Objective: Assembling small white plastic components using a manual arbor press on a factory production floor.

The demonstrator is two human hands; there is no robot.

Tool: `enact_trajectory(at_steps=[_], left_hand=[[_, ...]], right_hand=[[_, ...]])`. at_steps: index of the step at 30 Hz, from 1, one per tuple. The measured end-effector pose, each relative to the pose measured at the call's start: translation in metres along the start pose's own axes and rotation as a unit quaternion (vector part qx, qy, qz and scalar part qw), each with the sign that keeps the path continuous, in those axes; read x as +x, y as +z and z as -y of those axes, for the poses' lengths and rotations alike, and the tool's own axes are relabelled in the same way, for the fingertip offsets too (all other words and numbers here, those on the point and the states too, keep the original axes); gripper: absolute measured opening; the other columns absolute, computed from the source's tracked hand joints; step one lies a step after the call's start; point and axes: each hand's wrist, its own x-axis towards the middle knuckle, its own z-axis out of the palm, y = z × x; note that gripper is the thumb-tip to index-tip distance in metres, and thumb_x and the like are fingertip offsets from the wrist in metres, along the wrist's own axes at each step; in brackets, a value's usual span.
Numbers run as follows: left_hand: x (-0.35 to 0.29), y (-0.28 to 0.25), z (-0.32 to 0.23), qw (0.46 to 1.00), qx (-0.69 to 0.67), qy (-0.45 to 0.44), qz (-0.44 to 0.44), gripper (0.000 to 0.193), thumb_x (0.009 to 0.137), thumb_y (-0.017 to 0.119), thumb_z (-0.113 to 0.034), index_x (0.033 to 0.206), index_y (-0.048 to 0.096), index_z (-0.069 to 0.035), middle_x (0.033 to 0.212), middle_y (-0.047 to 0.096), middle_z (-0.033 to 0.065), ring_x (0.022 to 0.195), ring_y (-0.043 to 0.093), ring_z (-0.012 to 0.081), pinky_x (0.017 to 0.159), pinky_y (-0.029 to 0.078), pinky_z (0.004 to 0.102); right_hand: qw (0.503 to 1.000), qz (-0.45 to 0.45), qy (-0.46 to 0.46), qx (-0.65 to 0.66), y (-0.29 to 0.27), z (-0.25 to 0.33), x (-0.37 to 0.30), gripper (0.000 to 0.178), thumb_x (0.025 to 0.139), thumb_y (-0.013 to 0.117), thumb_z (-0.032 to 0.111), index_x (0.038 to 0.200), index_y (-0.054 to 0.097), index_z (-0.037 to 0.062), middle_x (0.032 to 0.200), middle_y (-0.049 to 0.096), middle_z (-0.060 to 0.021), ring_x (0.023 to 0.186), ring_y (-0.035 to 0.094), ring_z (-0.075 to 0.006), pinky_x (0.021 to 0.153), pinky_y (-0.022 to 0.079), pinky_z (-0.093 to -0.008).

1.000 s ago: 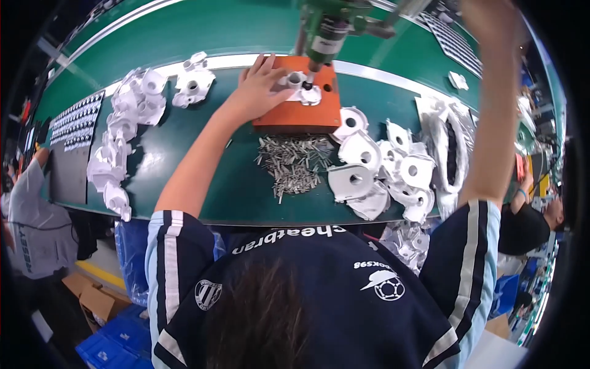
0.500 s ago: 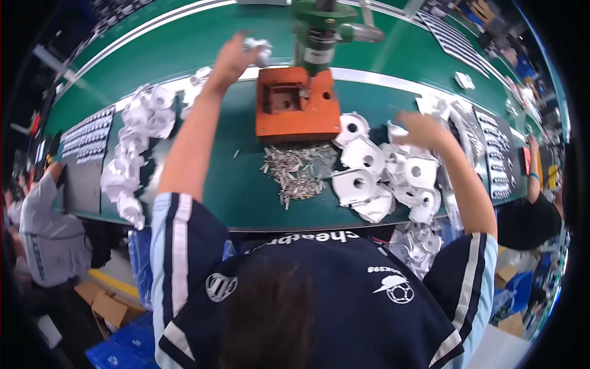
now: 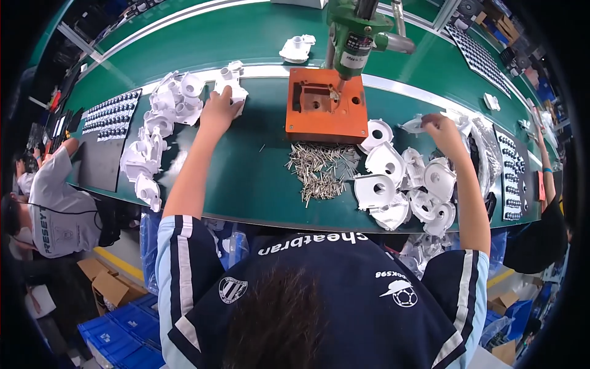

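My left hand [image 3: 219,113] is closed around the lower end of a white plastic housing [image 3: 228,75], left of the orange press fixture [image 3: 326,123]; its fingers partly cover the part. Above the right-hand pile, my right hand [image 3: 444,132] has its fingertips pinched together at a thin, whitish, translucent piece [image 3: 412,125]. Below it lie several round white covers [image 3: 382,161], each with a hole. Loose small metal pins [image 3: 319,169] are heaped in front of the fixture. Above the fixture stands the green press head [image 3: 357,40]. Another white housing [image 3: 298,48] rests on the green belt behind.
More white housings [image 3: 175,98] lie in a row to the left, beside a tray of small dark parts [image 3: 112,115]. A second such tray [image 3: 511,172] is at the right, past clear plastic bags [image 3: 485,147]. Other people work at both sides.
My left hand has let go of a white housing on the belt, come nearer and taken hold of another. My right hand has moved to the whitish piece. The view has shifted.
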Motion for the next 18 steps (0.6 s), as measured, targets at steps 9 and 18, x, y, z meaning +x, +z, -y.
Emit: enact_trajectory(at_steps=[9,18], left_hand=[[-0.049,-0.043,-0.024,0.780,-0.601,-0.052,0.165,0.034,0.094,0.049,-0.031,0.086,0.057,0.001,0.068,0.059,0.0038,0.055,0.060,0.0115,0.042,0.044,0.0239],[-0.119,-0.034,-0.168,0.609,-0.777,0.044,0.149,0.024,0.090,0.056,-0.025,0.088,0.062,-0.002,0.078,0.060,-0.0014,0.068,0.055,0.0052,0.059,0.044,0.0215]], right_hand=[[0.959,-0.089,-0.267,-0.010,0.003,0.100,-0.065,0.031,0.065,0.075,0.012,0.080,0.050,0.0016,0.085,0.053,-0.0079,0.077,0.047,-0.0210,0.071,0.040,-0.0314],[0.846,-0.131,-0.510,0.085,0.102,0.186,-0.078,0.053,0.062,0.081,0.021,0.104,0.053,0.0044,0.095,0.054,-0.0108,0.084,0.047,-0.0297,0.079,0.039,-0.0385]])
